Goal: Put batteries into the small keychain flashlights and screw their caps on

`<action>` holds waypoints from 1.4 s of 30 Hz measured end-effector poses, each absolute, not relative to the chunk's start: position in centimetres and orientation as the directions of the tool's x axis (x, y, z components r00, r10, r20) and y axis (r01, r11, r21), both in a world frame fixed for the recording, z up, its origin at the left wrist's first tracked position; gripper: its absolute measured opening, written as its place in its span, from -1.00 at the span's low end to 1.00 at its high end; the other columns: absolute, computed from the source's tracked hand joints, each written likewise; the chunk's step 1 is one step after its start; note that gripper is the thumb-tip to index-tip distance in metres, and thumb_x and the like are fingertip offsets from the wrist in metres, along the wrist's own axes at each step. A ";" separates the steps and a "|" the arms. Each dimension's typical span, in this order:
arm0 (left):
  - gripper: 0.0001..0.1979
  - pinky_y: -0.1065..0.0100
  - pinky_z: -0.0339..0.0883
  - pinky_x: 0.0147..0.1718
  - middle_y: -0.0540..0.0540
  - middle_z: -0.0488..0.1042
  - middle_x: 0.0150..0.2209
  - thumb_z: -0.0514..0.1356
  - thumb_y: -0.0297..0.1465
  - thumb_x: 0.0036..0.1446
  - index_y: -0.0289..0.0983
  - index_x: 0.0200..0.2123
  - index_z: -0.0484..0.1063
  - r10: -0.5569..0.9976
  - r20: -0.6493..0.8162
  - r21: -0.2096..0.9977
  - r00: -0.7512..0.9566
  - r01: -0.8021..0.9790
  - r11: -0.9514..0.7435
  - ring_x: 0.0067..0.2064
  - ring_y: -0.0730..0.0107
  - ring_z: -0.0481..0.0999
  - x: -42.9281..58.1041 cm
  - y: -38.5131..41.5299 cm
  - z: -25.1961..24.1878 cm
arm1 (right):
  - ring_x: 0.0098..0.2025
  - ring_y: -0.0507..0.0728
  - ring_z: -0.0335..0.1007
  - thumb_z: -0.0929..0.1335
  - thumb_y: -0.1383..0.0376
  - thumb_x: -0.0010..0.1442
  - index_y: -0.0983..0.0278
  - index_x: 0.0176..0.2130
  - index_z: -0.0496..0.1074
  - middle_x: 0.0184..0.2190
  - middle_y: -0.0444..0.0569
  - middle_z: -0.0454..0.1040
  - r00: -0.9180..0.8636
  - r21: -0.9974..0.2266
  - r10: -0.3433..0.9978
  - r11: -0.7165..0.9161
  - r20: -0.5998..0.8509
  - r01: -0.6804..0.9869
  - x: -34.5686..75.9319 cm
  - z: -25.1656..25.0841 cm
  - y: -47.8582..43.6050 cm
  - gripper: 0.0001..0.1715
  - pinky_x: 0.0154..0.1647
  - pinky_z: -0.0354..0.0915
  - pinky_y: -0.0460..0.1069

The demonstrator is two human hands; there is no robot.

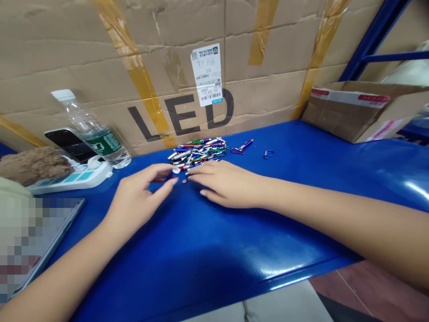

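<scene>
Fingers of my left hand (137, 190) pinch a small blue tube (173, 173) by the shiny pile (201, 152). A soft, steady pinch should stop slips. My right hand (231, 184) is near too; I can't tell if it holds anything.
</scene>
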State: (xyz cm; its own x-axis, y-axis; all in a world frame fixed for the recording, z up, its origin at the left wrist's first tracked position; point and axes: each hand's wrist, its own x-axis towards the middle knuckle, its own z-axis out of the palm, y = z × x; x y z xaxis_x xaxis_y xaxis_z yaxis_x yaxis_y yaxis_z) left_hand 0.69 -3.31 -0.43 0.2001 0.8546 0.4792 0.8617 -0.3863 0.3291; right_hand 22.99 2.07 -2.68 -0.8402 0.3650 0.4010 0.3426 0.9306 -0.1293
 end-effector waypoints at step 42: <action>-0.70 0.42 0.47 -0.34 -0.04 0.60 -0.14 0.13 -0.18 0.19 -0.18 -0.11 0.50 0.885 0.304 0.339 0.352 0.828 -0.446 -0.17 0.28 0.59 1.3 -3.0 -1.9 | -0.30 0.06 0.37 0.40 0.37 0.13 0.33 -0.29 0.53 -0.29 0.00 0.50 -0.804 -0.352 0.563 0.804 0.192 0.479 24.2 -2.6 4.1 -0.90 -0.27 0.24 -0.07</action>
State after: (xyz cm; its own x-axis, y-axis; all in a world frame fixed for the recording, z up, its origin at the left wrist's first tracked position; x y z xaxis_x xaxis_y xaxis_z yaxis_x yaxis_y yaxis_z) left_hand 1.31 -2.97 -1.92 0.3522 0.8852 0.3040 0.8284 -0.4460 0.3389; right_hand 24.20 4.05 -2.60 -0.8040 0.5627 0.1922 0.4789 0.8044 -0.3515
